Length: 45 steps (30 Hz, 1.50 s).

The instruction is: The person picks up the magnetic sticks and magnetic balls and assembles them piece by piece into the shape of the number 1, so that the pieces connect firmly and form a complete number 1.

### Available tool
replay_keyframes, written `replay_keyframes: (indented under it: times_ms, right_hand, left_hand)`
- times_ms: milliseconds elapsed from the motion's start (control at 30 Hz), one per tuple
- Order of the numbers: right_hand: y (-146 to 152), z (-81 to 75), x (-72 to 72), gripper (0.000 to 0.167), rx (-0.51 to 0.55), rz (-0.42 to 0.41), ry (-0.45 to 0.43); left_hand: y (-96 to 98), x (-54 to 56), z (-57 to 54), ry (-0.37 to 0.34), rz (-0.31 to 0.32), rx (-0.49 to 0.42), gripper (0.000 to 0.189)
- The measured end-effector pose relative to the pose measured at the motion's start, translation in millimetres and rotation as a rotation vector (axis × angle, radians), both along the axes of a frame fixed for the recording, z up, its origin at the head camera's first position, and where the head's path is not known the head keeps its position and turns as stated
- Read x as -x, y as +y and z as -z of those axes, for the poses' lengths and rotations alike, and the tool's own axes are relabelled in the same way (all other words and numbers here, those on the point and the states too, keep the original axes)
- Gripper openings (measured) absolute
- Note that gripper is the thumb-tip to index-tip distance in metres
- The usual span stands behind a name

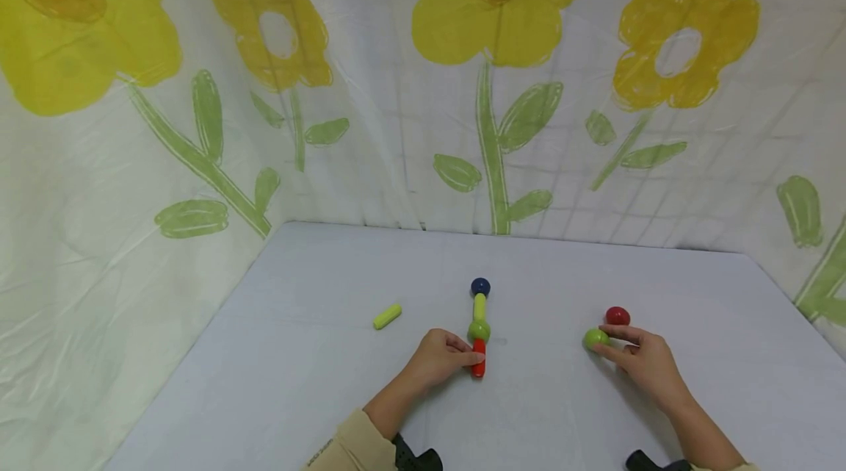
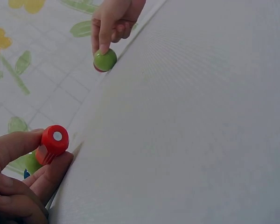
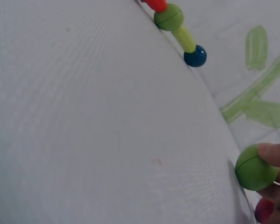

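My left hand (image 1: 439,358) pinches a red rod (image 1: 479,358) between thumb and fingers. A pale metal disc shows on the rod's end in the left wrist view. The rod joins a line of pieces on the table: a green ball (image 1: 479,331), a yellow-green rod (image 1: 479,306) and a dark blue ball (image 1: 480,286) at the far end. To the right, my right hand (image 1: 646,364) holds a second green ball (image 1: 596,339) between thumb and fingertips. Just behind that hand lies a red ball (image 1: 617,316).
A loose yellow-green rod (image 1: 387,317) lies left of the joined pieces. All of it is on a white-covered table (image 1: 297,383). Behind the table hangs a pale curtain (image 1: 370,184) with painted yellow flowers.
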State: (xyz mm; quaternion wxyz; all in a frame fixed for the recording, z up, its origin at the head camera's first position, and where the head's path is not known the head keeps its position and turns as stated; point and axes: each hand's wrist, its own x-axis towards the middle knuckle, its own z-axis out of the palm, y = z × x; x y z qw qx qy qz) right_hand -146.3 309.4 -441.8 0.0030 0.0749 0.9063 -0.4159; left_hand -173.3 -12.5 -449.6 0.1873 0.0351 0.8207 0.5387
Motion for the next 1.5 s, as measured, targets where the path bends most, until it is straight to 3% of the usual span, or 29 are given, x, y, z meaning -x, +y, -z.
replay_keyframes:
  times_ms: [467, 767, 1167, 1500]
  right_hand:
    - [0.8, 0.6, 1.0, 0.058, -0.055, -0.007, -0.012]
    - [-9.6, -6.8, -0.9, 0.052, -0.043, -0.028, 0.001]
    - [-38.7, -3.2, -0.7, 0.044, 0.120, -0.065, -0.038]
    - [-62.2, -0.1, -1.5, 0.046, 0.242, -0.113, -0.068]
  left_hand:
    - [1.3, 1.4, 1.6, 0.000, -0.003, 0.016, 0.026]
    - [1.3, 1.8, 2.0, -0.001, -0.010, 0.011, 0.027]
    - [5.9, 4.9, -0.2, -0.022, -0.026, 0.005, 0.026]
    - [7.2, 9.8, 0.6, -0.039, -0.010, 0.008, 0.025]
